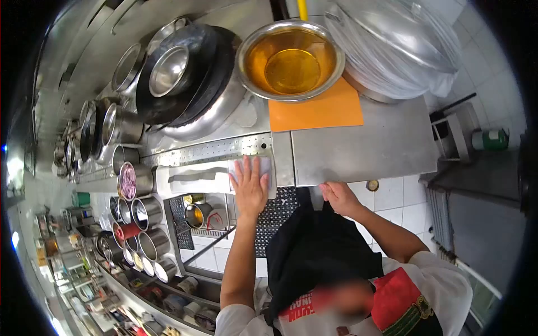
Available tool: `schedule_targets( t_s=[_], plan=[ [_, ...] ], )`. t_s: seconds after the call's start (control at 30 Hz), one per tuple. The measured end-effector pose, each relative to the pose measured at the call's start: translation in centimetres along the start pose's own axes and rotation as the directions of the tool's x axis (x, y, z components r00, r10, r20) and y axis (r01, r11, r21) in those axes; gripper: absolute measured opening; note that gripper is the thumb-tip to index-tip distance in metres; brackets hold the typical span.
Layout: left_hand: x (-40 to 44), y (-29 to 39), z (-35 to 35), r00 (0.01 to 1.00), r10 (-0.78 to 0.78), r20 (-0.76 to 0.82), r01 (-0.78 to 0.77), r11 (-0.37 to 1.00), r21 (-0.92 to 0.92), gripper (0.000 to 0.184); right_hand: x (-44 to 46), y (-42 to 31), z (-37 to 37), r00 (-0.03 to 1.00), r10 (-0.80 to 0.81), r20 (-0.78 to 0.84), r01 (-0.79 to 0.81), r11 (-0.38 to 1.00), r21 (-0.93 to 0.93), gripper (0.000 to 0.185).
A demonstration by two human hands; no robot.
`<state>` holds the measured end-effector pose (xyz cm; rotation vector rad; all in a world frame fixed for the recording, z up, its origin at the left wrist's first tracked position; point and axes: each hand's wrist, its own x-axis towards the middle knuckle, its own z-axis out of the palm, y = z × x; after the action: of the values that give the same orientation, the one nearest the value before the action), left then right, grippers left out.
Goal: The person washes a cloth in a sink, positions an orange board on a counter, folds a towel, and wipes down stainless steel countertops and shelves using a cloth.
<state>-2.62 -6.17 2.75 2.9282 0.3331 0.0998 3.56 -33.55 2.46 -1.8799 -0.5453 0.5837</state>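
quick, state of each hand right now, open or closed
Left hand: open, fingers spread on a pale cloth.
Right hand: fingers curled by the steel counter; can't tell if it holds anything.

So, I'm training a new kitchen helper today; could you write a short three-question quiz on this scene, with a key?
1. Which of the person's hands lies flat on the pale, cloth-like square?
2. Fill in: the flat rectangular sheet partly under the shiny round metal bowl of amber liquid is ___ in colour.
3. What wrapping shows around the large domed metal lid: (a) brown paper, (b) clear plastic, (c) red cloth?

Key: 1. The left hand. 2. Orange. 3. (b).
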Motion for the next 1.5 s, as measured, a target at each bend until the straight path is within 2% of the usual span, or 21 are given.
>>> schedule_targets(
  t_s=[0.13, 0.27, 0.47, 0.53, 0.57, 0.6, 0.63, 0.7, 0.73, 0.83, 0.93, 1.0, 1.07, 1.17, 1.27, 1.3, 1.33, 1.37, 1.4, 1.43, 1.5],
  plan=[
    [-0.2, -0.2, 2.4, 1.000, -0.023, -0.020, 0.022, 0.999, -0.023, 0.060, -0.9, -0.3, -0.5, 0.997, -0.077, -0.001, 0.077, 0.997, 0.005, 0.023],
    [0.0, -0.3, 2.8, 0.999, -0.023, -0.043, 0.023, 1.000, 0.006, 0.060, -1.0, -2.4, -0.4, 0.984, 0.163, 0.068, -0.169, 0.980, 0.105, 0.014],
    [-1.0, -0.5, 2.4, 0.984, -0.005, -0.181, -0.008, 0.997, -0.073, 0.063, 1.7, -6.2, 5.0, 0.994, -0.097, 0.040, 0.101, 0.985, -0.139, 0.014],
    [-4.1, -1.2, -1.2, 0.959, 0.042, -0.281, -0.123, 0.952, -0.280, 0.067, 1.6, -5.3, 8.5, 0.964, -0.252, 0.085, 0.263, 0.952, -0.156, 0.012],
    [-7.0, -2.0, -1.4, 0.945, -0.003, -0.327, -0.084, 0.964, -0.253, 0.066, 0.6, -4.7, 9.4, 0.988, 0.017, 0.152, -0.002, 0.995, -0.095, 0.011],
    [-10.0, -3.5, -1.9, 0.959, -0.076, -0.272, -0.038, 0.919, -0.391, 0.066, -0.3, -5.7, 10.6, 0.981, 0.070, 0.182, -0.043, 0.987, -0.152, 0.009],
    [-13.4, -4.7, -2.3, 0.937, -0.106, -0.331, -0.014, 0.940, -0.341, 0.071, -0.4, -3.5, 10.8, 0.952, 0.056, 0.303, 0.016, 0.973, -0.230, 0.010],
    [-20.1, -7.6, -2.7, 0.947, -0.287, -0.147, 0.181, 0.851, -0.493, 0.067, -1.9, -1.8, 12.9, 0.951, 0.185, 0.247, -0.144, 0.974, -0.172, 0.019],
    [-23.2, -9.2, -2.5, 0.915, -0.388, -0.109, 0.289, 0.820, -0.495, 0.067, -2.4, -2.6, 13.6, 0.915, 0.172, 0.364, -0.136, 0.983, -0.121, 0.020],
    [-29.9, -13.1, -1.7, 0.778, -0.625, -0.059, 0.501, 0.675, -0.542, 0.064, -2.1, 2.8, 13.8, 0.833, 0.181, 0.523, 0.006, 0.942, -0.335, 0.023],
    [-35.7, -17.2, -2.2, 0.584, -0.803, -0.120, 0.680, 0.565, -0.468, 0.062, -1.5, 2.1, 16.6, 0.812, 0.191, 0.551, -0.045, 0.963, -0.267, 0.019],
    [-38.4, -19.3, -3.4, 0.444, -0.882, -0.158, 0.757, 0.463, -0.461, 0.062, -0.3, 1.2, 18.6, 0.841, 0.019, 0.540, 0.161, 0.945, -0.283, 0.015],
    [-42.5, -21.8, -5.3, 0.278, -0.934, -0.227, 0.820, 0.353, -0.451, 0.061, 0.8, -0.6, 23.4, 0.796, 0.028, 0.605, 0.184, 0.941, -0.285, 0.011],
    [-50.8, -25.3, -9.2, 0.129, -0.884, -0.450, 0.828, 0.346, -0.442, 0.055, 1.5, -5.6, 28.2, 0.756, 0.099, 0.647, 0.116, 0.953, -0.281, 0.012],
    [-60.0, -27.6, -23.6, -0.030, -0.745, -0.666, 0.904, 0.264, -0.336, 0.054, 1.6, -9.5, 33.7, 0.682, 0.209, 0.701, 0.095, 0.925, -0.369, 0.013],
    [-62.2, -27.5, -28.9, -0.257, -0.662, -0.705, 0.852, 0.189, -0.488, 0.053, 1.7, -10.3, 36.2, 0.652, 0.062, 0.755, 0.250, 0.923, -0.292, 0.014],
    [-67.7, -29.4, -32.9, -0.149, -0.433, -0.889, 0.957, 0.163, -0.240, 0.055, 1.5, -10.4, 38.0, 0.612, -0.063, 0.789, 0.387, 0.893, -0.229, 0.014],
    [-70.4, -29.6, -37.9, -0.167, -0.379, -0.910, 0.979, 0.047, -0.200, 0.047, 1.3, -10.7, 39.0, 0.562, -0.169, 0.810, 0.514, 0.838, -0.182, 0.015],
    [-72.6, -30.0, -43.1, -0.025, -0.323, -0.946, 0.997, 0.062, -0.047, 0.036, 0.6, -11.4, 40.7, 0.590, -0.082, 0.803, 0.429, 0.874, -0.226, 0.016],
    [-73.4, -30.8, -45.3, -0.101, -0.268, -0.958, 0.979, 0.147, -0.144, 0.027, 0.0, -12.4, 43.2, 0.610, -0.009, 0.792, 0.344, 0.904, -0.254, 0.018],
    [-74.2, -33.4, -45.3, -0.142, -0.527, -0.838, 0.942, 0.189, -0.279, 0.028, -2.1, -14.7, 47.2, 0.602, 0.049, 0.797, 0.273, 0.925, -0.263, 0.018]
  ],
)
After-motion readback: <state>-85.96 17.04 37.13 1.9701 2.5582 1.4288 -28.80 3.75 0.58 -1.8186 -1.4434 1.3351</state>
